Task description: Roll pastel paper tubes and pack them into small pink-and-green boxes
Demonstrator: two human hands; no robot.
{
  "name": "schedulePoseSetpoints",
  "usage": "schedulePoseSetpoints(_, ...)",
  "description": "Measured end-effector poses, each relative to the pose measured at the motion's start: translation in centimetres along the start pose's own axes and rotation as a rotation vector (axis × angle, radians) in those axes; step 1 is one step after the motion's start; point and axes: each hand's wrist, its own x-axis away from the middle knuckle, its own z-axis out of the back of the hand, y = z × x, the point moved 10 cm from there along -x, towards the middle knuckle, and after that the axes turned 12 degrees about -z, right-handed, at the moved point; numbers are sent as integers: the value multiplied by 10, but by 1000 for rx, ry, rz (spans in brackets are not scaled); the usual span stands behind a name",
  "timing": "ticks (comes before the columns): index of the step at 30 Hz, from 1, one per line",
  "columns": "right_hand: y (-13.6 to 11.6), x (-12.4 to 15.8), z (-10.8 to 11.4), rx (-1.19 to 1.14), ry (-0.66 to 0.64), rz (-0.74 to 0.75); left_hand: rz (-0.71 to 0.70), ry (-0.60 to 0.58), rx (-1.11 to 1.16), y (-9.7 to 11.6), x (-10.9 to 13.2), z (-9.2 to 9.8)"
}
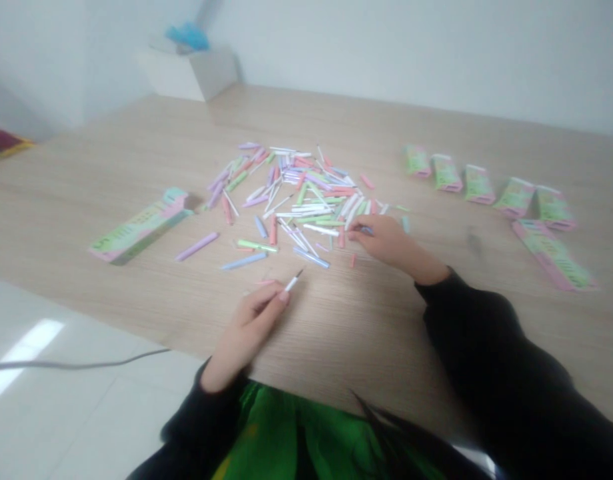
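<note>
My left hand rests near the table's front edge, fingers pinched round a thin white pen refill whose dark tip points up and right. My right hand lies at the near right edge of a pile of pastel pens, caps and refills, fingers curled on a small bluish piece I cannot make out clearly. Loose blue, green and purple pens lie between the hands and the pile.
A long green-and-pink box lies left of the pile. Several similar boxes stand in a row at the right, another lying flat. A white box sits at the far corner. A grey cable hangs off the table's front.
</note>
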Motion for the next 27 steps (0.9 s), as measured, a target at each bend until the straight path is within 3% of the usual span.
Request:
schedulePoseSetpoints(5,-61,46,35,-371,-148,159,-76,-68,-42,22,-7,-20)
schedulePoseSetpoints(8,-80,64,41,-427,-167,196,-78,-82,-33,25,-7,-24)
schedulePoseSetpoints(12,-87,70,42,-406,-133,234,-87,-123,-21,28,-4,-28)
schedulePoseSetpoints(23,-100,78,24,-334,-229,303,-108,-166,-7,34,-2,-33)
schedulePoseSetpoints(27,-85,76,47,-367,-154,258,-126,-104,34,37,-7,-27)
